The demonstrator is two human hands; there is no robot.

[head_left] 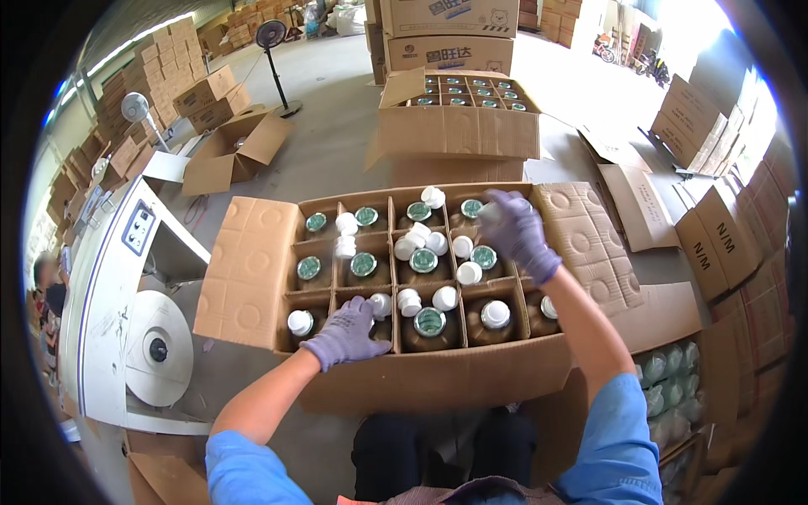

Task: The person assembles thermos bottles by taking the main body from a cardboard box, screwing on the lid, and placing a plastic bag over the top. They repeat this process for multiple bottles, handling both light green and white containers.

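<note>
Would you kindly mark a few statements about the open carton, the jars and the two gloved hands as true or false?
1. Both hands wear purple gloves. True: left hand, right hand.
2. The carton in front is divided into compartments holding jars. True.
3. Loose white caps lie among the jars. True.
4. The right hand is over the carton's nearest row. False: it reaches to the far row.
5. The carton behind is taped shut. False: its flaps are open, showing jars.
6. Every jar has a white cap. False: many show green-sealed tops.

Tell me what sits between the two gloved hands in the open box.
Head view: between the left hand and right hand stand bottles in cardboard dividers, with loose white caps on top.
</note>
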